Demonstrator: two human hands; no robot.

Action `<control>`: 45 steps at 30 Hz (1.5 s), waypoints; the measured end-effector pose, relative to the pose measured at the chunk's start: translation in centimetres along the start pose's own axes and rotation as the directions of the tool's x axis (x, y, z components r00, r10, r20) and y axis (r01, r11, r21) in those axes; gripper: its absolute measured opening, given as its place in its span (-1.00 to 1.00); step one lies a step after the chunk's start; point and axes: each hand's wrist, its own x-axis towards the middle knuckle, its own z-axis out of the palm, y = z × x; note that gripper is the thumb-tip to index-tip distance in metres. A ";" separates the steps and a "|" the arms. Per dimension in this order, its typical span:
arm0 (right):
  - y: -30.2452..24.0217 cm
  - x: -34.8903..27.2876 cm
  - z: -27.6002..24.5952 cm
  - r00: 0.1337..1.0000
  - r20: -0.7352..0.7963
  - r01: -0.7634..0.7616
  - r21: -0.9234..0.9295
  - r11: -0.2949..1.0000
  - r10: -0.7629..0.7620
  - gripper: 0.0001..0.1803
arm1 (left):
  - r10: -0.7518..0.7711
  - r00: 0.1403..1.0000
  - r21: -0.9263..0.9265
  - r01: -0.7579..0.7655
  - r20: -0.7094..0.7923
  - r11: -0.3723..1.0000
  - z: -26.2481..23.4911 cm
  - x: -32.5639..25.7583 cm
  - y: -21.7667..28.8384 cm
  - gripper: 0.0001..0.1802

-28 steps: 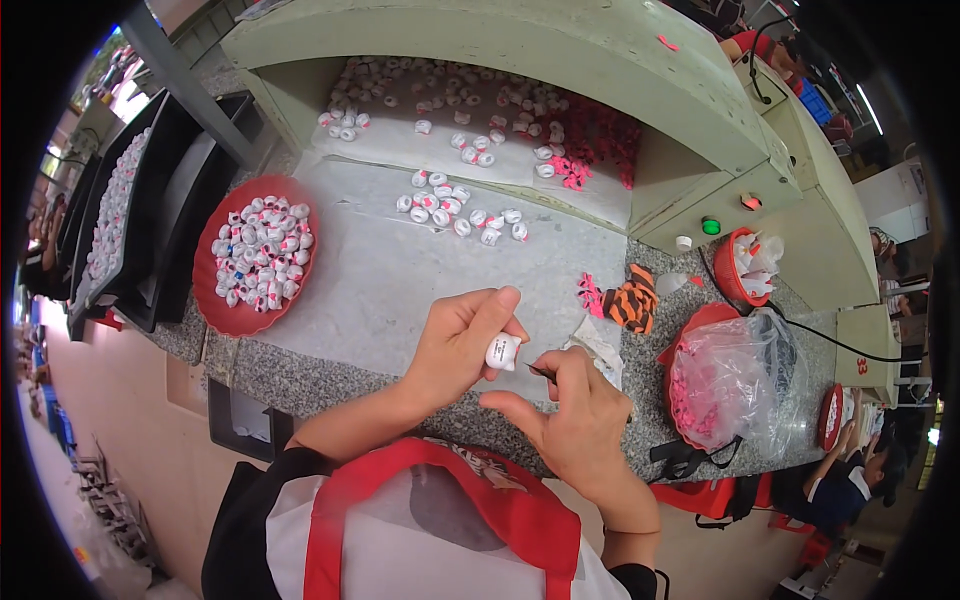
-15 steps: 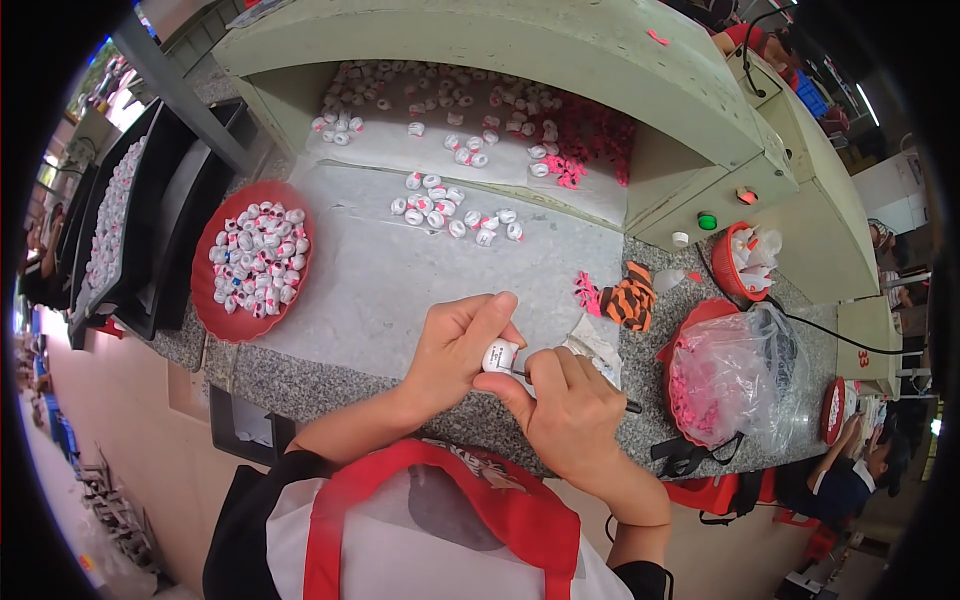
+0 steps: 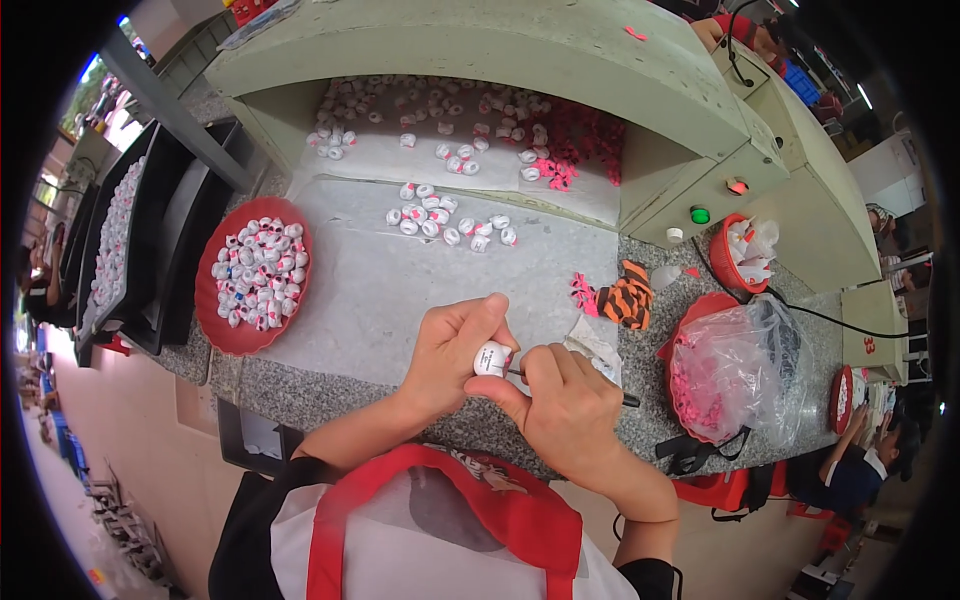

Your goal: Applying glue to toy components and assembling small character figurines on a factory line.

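White and rounded, the small cap [image 3: 491, 358] sits pinched in your left hand [image 3: 452, 350] fingertips while your right hand [image 3: 565, 405], fingers curled tight, grips a thin dark tool [image 3: 628, 400] touching it, with the clear bag of pink pieces [image 3: 735, 368] just right.

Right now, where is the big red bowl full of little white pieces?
The red bowl sits on the grey worktop, to the person's left, beside black trays.

Both hands meet at the counter's [image 3: 400, 300] centre. Bowl of pieces [image 3: 254, 275] sits at nine o'clock, bagged bowl [image 3: 735, 365] at three, scattered pieces [image 3: 450, 218] at twelve.
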 end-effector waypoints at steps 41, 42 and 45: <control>-0.3 -0.1 -0.2 0.998 0.055 -0.043 0.081 0.996 0.039 -0.44 | 0.187 0.982 -0.008 -0.186 0.023 0.982 0.1 -0.5 0.0 -0.56; -0.3 -0.1 -0.2 0.999 0.038 -0.027 0.058 0.998 0.024 -0.44 | 0.171 0.985 -0.004 -0.171 0.015 0.985 0.1 -0.5 0.0 -0.57; 0.0 0.1 -0.6 0.996 0.060 -0.068 0.125 0.990 0.060 -0.45 | 0.143 0.990 0.008 -0.143 0.002 0.990 0.2 -0.5 0.2 -0.59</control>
